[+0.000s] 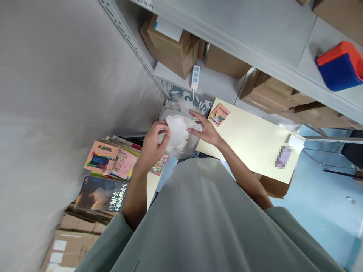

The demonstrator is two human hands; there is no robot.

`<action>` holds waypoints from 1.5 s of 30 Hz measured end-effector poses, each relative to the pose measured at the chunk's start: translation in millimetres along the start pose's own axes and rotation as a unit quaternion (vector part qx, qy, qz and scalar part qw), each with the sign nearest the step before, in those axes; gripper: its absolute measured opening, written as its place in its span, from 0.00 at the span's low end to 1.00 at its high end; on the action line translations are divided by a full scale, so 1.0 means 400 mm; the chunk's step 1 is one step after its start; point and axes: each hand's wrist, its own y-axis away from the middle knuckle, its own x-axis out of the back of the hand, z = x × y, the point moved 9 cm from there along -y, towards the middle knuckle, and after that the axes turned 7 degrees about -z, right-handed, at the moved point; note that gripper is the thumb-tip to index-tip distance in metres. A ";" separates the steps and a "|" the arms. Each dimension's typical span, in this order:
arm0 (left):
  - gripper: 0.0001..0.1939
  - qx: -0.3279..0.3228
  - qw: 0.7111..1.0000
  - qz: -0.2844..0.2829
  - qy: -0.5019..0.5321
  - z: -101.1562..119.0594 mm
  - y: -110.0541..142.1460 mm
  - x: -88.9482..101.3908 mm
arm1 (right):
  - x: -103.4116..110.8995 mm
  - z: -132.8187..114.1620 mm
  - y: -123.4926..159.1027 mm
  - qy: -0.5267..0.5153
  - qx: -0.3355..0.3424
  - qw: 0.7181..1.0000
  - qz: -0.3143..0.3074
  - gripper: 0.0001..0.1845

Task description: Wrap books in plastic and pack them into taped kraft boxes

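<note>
My left hand (157, 140) has its thumb and forefinger pinched together at the left edge of a torn piece of white paper (177, 130). Across from it, my right hand (206, 130) has its fingers spread, with the thumb tip close to the paper's right edge; whether it touches cannot be told. Beneath both hands is a translucent plastic bag (181, 152) with white scraps in it. A small pink booklet (219, 114) lies near my right hand, on the cream tabletop (249, 136).
Stacked books (103, 190) and a cardboard box (70, 245) stand left beside the grey wall. Ahead, a metal shelf (227, 34) holds cartons (176, 49), a power strip (195, 77) and a red-and-blue container (340, 68). Paper scraps (202, 105) lie on the floor beyond the bag.
</note>
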 end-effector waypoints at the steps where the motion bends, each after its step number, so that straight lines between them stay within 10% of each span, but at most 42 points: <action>1: 0.07 -0.012 1.000 -0.008 0.009 0.022 -0.013 -0.009 | 0.008 -0.029 0.008 -0.006 0.015 1.000 -0.001 0.39; 7: 0.10 -0.061 0.997 -0.034 0.041 0.152 -0.090 -0.105 | 0.100 -0.136 0.108 -0.030 0.067 0.993 0.092 0.27; 14: 0.28 0.004 0.988 -0.072 0.139 0.156 -0.171 -0.306 | 0.308 -0.055 0.293 -0.103 0.018 0.968 0.228 0.25; 19: 0.45 0.215 0.923 -0.209 0.241 0.062 -0.204 -0.563 | 0.464 0.018 0.436 -0.135 0.007 0.964 0.227 0.25; 28: 0.36 0.223 0.847 -0.358 0.322 0.223 -0.194 -0.919 | 0.673 0.171 0.667 -0.143 -0.072 0.953 0.258 0.28; 36: 0.27 0.240 0.902 -0.246 0.263 0.240 -0.233 -0.982 | 0.768 0.318 0.808 -0.193 -0.120 0.931 0.286 0.26; 45: 0.29 0.251 0.906 -0.216 0.263 0.284 -0.217 -1.032 | 0.728 0.423 0.799 -0.273 -0.115 0.933 0.203 0.44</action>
